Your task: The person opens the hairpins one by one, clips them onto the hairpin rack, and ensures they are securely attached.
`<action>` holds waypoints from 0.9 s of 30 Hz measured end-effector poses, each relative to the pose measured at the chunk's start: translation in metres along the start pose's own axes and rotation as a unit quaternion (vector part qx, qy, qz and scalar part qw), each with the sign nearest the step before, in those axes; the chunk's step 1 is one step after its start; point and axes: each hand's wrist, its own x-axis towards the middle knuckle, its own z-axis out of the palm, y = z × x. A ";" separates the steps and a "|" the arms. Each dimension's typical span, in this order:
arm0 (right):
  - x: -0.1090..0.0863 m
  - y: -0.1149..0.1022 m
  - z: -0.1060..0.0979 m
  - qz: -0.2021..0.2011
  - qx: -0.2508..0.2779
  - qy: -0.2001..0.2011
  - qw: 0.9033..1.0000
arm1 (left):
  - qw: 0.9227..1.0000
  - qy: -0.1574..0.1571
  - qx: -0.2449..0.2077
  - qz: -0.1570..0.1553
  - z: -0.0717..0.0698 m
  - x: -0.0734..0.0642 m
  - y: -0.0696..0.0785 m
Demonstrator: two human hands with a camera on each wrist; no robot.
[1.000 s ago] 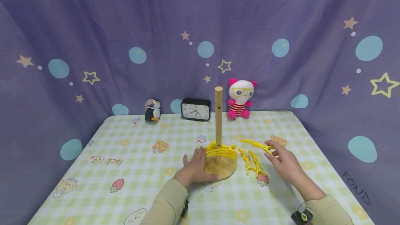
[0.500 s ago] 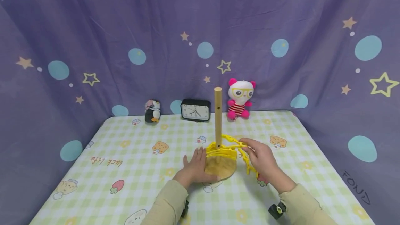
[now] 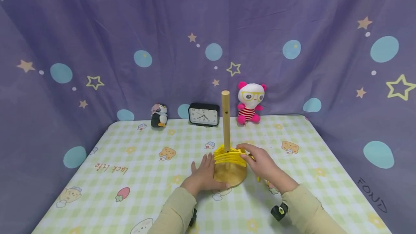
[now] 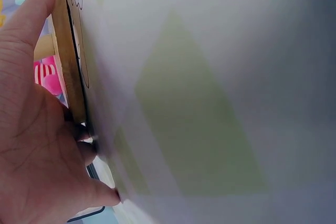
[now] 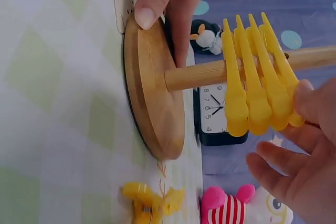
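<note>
A wooden stand has a round base (image 3: 235, 175) and an upright post (image 3: 226, 125). Several yellow alligator hair clips (image 5: 252, 93) are stacked across the lower post, close against each other. My right hand (image 3: 261, 161) pinches the end of the topmost hair clip (image 5: 286, 85) between thumb and fingers; its jaws lie at the post. My left hand (image 3: 204, 176) rests against the base's left side, fingers outstretched. In the left wrist view its thumb (image 4: 39, 6) presses the base's rim. Loose yellow hair clips (image 5: 149, 203) lie right of the base, mostly hidden by my right hand in the head view.
A black alarm clock (image 3: 203, 115), a penguin toy (image 3: 159, 115) and a pink-and-white panda plush (image 3: 250, 102) stand along the table's back edge. A green checked cloth (image 3: 130, 169) covers the table. A purple curtain (image 3: 175, 21) hangs behind.
My right hand has moved left with a hair clip, from beside the loose clips to the post, where this clip now tops the stack. The left hand has stayed in place.
</note>
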 end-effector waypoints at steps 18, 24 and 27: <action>-0.043 0.030 -0.022 0.068 -0.014 0.006 0.998 | 1.000 0.003 -0.001 0.005 -0.002 0.000 0.001; -0.058 0.042 -0.030 0.124 -0.043 0.006 0.991 | 1.000 -0.003 0.002 0.001 -0.004 0.000 0.001; -0.064 0.047 -0.031 0.157 -0.047 -0.014 0.986 | 1.000 -0.003 0.002 0.002 -0.005 -0.001 0.002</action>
